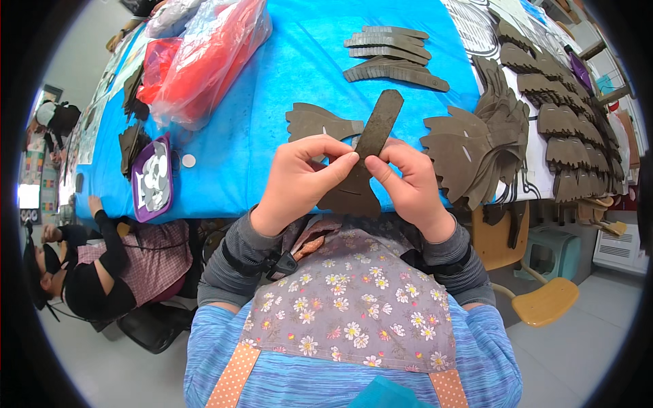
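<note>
Both hands are pinching one flat dark brown cutout, above the near edge of the blue-covered table. The cutout (381,122) has a long, round-ended strip pointing up and away, and a wider, wavy-edged part hangs below my fingers. My left hand (303,173) grips its left side at the narrow middle, thumb against fingertips. Opposite it, my right hand (413,182) pinches the right side the same way. Just beyond my left hand lies another fan-shaped dark piece (314,122) with a scalloped edge and a small slit. Overlapping fan-shaped pieces (457,155) lie to the right of my right hand.
Stacked dark strips (391,58) lie farther back on the blue cover (235,160). At left are a red and clear plastic bag (207,64) and a purple basket (141,211) of white discs. Rows of dark pieces (571,126) fill the right side. Another person (129,265) sits at left.
</note>
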Tool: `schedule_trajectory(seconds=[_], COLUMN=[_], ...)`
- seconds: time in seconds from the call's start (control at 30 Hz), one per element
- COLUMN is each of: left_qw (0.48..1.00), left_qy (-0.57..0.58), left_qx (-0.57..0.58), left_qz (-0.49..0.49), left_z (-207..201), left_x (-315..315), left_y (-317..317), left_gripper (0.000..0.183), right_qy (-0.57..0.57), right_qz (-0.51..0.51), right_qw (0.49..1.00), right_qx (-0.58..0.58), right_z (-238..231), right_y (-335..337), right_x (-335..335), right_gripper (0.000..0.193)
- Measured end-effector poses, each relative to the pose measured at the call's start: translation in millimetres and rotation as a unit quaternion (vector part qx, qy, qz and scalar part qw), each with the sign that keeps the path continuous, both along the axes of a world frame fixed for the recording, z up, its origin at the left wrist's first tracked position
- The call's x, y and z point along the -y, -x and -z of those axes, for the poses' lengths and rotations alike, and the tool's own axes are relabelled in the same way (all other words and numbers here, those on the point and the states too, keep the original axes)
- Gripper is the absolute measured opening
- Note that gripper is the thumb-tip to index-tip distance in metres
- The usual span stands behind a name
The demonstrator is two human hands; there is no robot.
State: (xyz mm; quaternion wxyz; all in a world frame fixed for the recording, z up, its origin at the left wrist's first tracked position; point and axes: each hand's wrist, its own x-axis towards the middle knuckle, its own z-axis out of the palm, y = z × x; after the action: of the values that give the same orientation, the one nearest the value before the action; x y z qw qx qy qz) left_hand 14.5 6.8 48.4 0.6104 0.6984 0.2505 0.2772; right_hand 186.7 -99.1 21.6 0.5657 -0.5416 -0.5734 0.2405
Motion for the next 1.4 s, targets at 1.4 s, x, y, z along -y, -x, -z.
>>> schedule_trajectory(seconds=[1.4], left_qw=[0.838], left_qy=[-0.519], left_qx=[-0.165], left_qz=[-0.012], left_z=[61], left_x=[-57], left_y=[-5], left_gripper=[0.037], right_qy=[0.032], right_qz=[0.146], right_qw=[0.924], right_qx=[0.352], right_z=[23], right_y=[-40], right_x=[2], right_gripper=[0.018])
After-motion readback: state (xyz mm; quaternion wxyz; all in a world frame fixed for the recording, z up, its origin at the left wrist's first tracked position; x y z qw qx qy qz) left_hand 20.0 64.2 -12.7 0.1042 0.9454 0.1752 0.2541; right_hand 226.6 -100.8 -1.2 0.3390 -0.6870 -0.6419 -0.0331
